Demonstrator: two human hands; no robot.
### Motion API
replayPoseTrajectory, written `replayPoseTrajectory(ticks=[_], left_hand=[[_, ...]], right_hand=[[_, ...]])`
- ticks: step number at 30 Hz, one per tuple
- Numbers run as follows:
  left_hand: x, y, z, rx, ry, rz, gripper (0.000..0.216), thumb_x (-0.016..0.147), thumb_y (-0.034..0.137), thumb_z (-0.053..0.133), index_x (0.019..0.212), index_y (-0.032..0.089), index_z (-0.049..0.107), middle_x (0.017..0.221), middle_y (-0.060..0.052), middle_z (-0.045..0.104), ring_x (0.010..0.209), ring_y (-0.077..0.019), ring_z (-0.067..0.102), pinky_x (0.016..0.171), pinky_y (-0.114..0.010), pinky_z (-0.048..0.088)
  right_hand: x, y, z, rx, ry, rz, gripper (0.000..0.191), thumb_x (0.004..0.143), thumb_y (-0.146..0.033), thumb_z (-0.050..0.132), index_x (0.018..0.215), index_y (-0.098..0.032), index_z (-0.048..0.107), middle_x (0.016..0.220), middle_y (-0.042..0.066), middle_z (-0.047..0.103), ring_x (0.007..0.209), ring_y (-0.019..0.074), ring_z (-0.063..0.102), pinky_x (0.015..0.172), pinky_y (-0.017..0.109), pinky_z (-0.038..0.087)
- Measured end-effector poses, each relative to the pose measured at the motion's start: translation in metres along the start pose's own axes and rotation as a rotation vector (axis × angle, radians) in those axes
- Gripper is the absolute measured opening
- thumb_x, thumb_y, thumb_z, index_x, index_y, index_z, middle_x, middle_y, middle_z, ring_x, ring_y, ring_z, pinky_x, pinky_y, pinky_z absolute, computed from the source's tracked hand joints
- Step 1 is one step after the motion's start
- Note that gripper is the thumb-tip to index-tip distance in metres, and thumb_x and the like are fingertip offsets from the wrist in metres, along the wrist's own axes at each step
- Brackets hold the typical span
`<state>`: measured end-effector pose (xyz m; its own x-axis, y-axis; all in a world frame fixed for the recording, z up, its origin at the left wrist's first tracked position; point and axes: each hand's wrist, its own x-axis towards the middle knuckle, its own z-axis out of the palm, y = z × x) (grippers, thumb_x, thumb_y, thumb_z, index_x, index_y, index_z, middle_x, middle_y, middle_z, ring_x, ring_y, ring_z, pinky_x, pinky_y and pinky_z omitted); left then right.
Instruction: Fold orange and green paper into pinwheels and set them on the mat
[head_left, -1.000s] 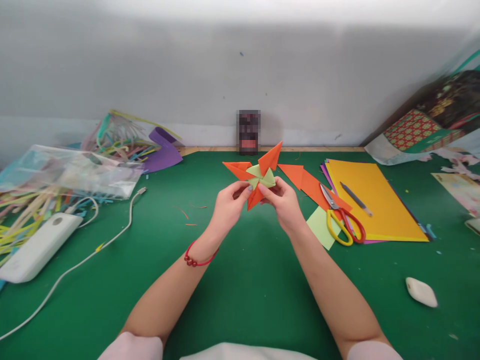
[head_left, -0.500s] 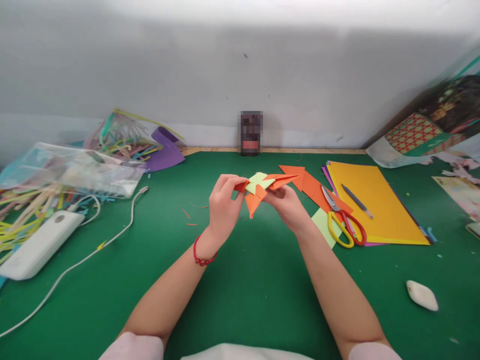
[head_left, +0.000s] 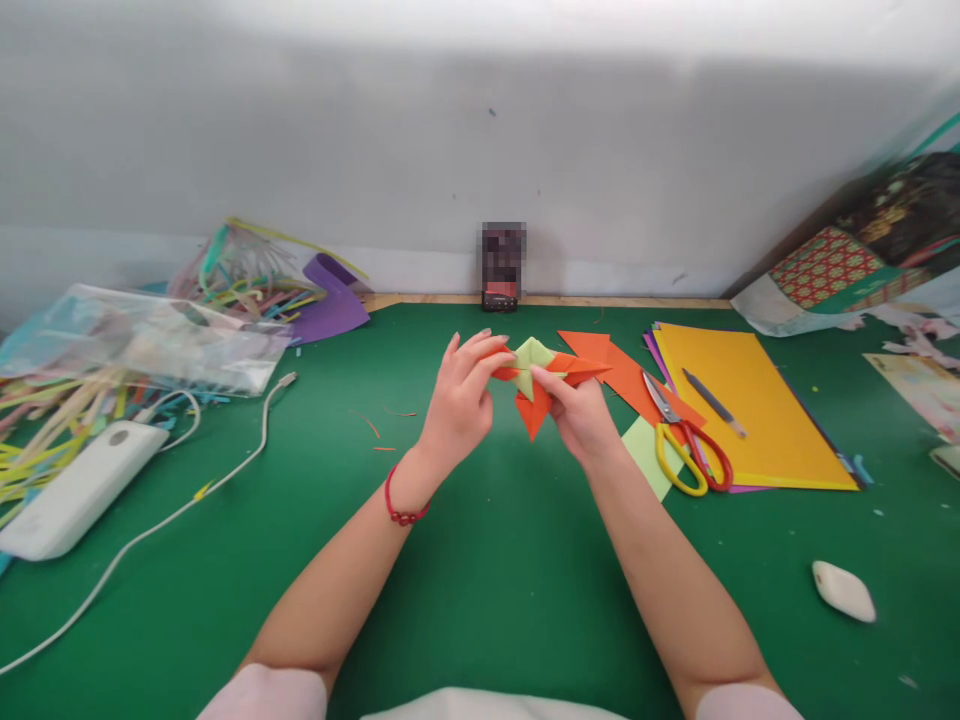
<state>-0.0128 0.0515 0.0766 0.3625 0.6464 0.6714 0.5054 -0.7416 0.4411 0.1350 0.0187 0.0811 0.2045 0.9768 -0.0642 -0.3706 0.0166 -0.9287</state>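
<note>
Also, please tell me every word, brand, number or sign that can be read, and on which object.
No text can be read.
Dark upright device: pixelated; small marks along its bottom are too small.
White power bank: any lettering is too blurred.
Folded orange and green paper: no writing visible.

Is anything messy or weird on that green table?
A bit messy, yes: colourful strips lie jumbled on the left, partly under clear plastic, and loose orange scraps litter the green table beside the left hand. The purple sheet is curled instead of flat. The folded paper shape shows no tear I can see.
</note>
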Motion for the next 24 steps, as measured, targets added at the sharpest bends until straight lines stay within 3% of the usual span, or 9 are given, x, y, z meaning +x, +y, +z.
replayPoseTrajectory(ticks=[4, 7, 10, 17, 24], left_hand=[[0.007, 0.003, -0.011, -0.23, -0.076, -0.26, 0.028, 0.089, 0.026, 0.044, 0.114, 0.021, 0.055, 0.112, -0.006, 0.065, 0.106, -0.0184, 0.058, 0.099, -0.037, 0.04], [0.009, 0.002, -0.018, -0.348, -0.296, -0.375, 0.027, 0.087, 0.04, 0.049, 0.1, 0.02, 0.062, 0.095, -0.004, 0.069, 0.085, -0.0163, 0.062, 0.077, -0.028, 0.047], [0.008, 0.0, -0.018, -0.393, -0.418, -0.411, 0.024, 0.083, 0.042, 0.054, 0.088, 0.02, 0.064, 0.08, 0.0, 0.067, 0.067, -0.0123, 0.056, 0.061, -0.023, 0.043], [0.008, 0.003, -0.017, -0.355, -0.416, -0.441, 0.023, 0.078, 0.04, 0.059, 0.072, 0.018, 0.061, 0.059, 0.004, 0.052, 0.053, -0.0088, 0.038, 0.051, -0.022, 0.031], [0.008, 0.005, -0.016, -0.303, -0.412, -0.456, 0.023, 0.077, 0.038, 0.059, 0.067, 0.018, 0.058, 0.056, 0.005, 0.05, 0.051, -0.0085, 0.037, 0.049, -0.021, 0.029]], right_hand=[[0.003, -0.005, -0.009, -0.127, -0.008, -0.017, 0.032, 0.06, -0.038, 0.077, 0.082, -0.019, 0.066, 0.085, 0.004, 0.071, 0.08, 0.0209, 0.066, 0.071, 0.034, 0.054], [0.004, -0.006, -0.012, -0.181, -0.059, -0.007, 0.032, 0.059, -0.04, 0.078, 0.079, -0.018, 0.067, 0.082, 0.006, 0.07, 0.078, 0.0215, 0.066, 0.071, 0.036, 0.054], [0.004, -0.006, -0.013, -0.209, -0.068, -0.016, 0.031, 0.057, -0.04, 0.08, 0.076, -0.019, 0.068, 0.078, 0.004, 0.07, 0.076, 0.0209, 0.066, 0.072, 0.037, 0.054], [0.002, -0.008, -0.012, -0.241, -0.06, 0.013, 0.03, 0.055, -0.039, 0.08, 0.072, -0.018, 0.066, 0.073, 0.003, 0.068, 0.072, 0.019, 0.065, 0.066, 0.034, 0.053], [0.002, -0.01, -0.01, -0.263, -0.053, 0.028, 0.032, 0.053, -0.038, 0.081, 0.07, -0.018, 0.065, 0.072, 0.002, 0.067, 0.07, 0.0183, 0.064, 0.065, 0.032, 0.052]])
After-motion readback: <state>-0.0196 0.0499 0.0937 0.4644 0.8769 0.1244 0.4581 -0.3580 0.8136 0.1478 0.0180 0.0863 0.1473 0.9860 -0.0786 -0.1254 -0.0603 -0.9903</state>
